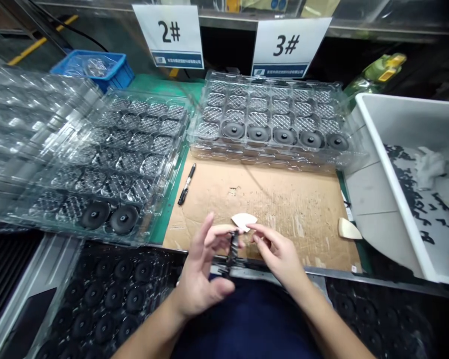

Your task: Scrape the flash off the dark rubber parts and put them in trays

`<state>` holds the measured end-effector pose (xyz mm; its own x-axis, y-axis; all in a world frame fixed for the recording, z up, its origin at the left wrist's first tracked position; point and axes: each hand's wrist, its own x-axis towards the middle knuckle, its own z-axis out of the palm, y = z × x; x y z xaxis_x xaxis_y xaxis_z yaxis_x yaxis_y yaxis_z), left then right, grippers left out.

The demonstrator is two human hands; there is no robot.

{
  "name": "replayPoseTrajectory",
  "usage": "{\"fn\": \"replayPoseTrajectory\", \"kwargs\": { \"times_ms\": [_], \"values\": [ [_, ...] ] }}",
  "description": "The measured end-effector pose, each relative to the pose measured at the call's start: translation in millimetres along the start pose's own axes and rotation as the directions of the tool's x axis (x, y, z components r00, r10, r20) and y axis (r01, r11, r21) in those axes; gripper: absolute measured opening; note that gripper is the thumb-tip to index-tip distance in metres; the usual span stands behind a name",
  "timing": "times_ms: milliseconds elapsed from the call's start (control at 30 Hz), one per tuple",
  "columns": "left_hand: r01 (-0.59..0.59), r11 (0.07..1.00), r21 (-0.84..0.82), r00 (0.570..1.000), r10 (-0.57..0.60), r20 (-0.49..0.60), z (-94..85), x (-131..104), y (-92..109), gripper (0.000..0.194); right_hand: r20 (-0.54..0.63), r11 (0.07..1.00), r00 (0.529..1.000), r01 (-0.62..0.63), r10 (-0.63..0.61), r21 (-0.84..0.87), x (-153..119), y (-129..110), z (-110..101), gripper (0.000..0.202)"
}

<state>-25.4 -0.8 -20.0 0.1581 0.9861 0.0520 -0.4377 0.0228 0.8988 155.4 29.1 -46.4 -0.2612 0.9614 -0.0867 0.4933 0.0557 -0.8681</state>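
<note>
My left hand (204, 269) is curled around a black plastic part (232, 252), which is turned nearly edge-on in front of my body. The part's full shape does not show. To its right, my right hand (279, 249) is closed in a pinch, and its index fingertip is at the lower tip of a white fan-shaped piece (244, 219). Whether the pinch grips that piece or something smaller, I cannot tell. Under both hands lies a worn cardboard sheet (209, 199) with small dark scraps (232, 191) on it.
A clear tray stack (277, 159) holding several black discs (259, 133) stands behind; another clear tray (164, 184) is left. A pen (187, 184) and cream wedge (348, 229) lie on the cardboard. At right stands a white bin (392, 184) with black scraps. A blue crate (119, 72) sits back left.
</note>
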Motion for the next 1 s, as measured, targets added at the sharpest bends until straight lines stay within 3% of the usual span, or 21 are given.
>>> {"fn": "replayPoseTrajectory", "kwargs": {
  "times_ms": [67, 133, 233, 367, 433, 500, 600, 700, 833, 1000],
  "values": [
    [-0.149, 0.933, 0.326, 0.989, 0.146, 0.035, -5.1, 0.7, 2.6, 0.096, -0.022, 1.0, 1.0, -0.009, 0.009, -0.001, -2.7, 1.2, 4.1, 0.026],
    [-0.189, 0.855, 0.484, 0.982, 0.167, 0.088, -9.4, 1.8, 4.9, 0.11, -0.057, 1.0, 0.998, -0.001, 0.001, 0.008, -4.9, -1.8, 5.0, 0.026],
    [-0.201, 0.797, 0.569, 0.979, 0.154, 0.129, -13.3, 2.9, 6.6, 0.113, -0.122, 0.996, 0.992, 0.042, -0.031, 0.081, -8.7, -13.2, 2.4, 0.023],
    [-0.18, 0.788, 0.589, 0.983, 0.135, 0.121, -14.1, 2.2, 7.3, 0.113, -0.19, 0.959, 0.982, 0.053, 0.002, 0.279, -14.3, -31.3, -2.9, 0.022],
    [-0.17, 0.803, 0.572, 0.985, 0.131, 0.109, -13.7, 1.7, 7.8, 0.111, -0.11, 0.932, 0.993, 0.01, 0.032, 0.362, -14.9, -39.9, -6.5, 0.023],
    [-0.146, 0.834, 0.532, 0.989, 0.109, 0.1, -13.2, 1.4, 7.9, 0.108, 0.057, 0.912, 0.997, -0.062, 0.043, 0.406, -13.0, -47.5, -11.1, 0.022],
    [-0.053, 0.887, 0.459, 0.994, 0.001, 0.113, -12.5, 0.7, 6.8, 0.102, 0.296, 0.861, 0.954, -0.183, 0.04, 0.474, -6.9, -54.6, -19.2, 0.021],
    [0.054, 0.923, 0.382, 0.983, -0.117, 0.144, -10.0, -0.1, 5.0, 0.099, 0.442, 0.758, 0.897, -0.3, 0.018, 0.579, -2.0, -55.7, -26.6, 0.021],
    [0.149, 0.935, 0.322, 0.959, -0.216, 0.183, -3.5, 0.3, 4.8, 0.099, 0.532, 0.694, 0.846, -0.389, 0.01, 0.606, -1.4, -54.8, -33.7, 0.018],
    [0.216, 0.937, 0.273, 0.935, -0.279, 0.219, 3.7, 2.1, 4.3, 0.108, 0.543, 0.669, 0.84, -0.397, -0.012, 0.628, -6.9, -51.7, -39.2, 0.008]
  ]
}}
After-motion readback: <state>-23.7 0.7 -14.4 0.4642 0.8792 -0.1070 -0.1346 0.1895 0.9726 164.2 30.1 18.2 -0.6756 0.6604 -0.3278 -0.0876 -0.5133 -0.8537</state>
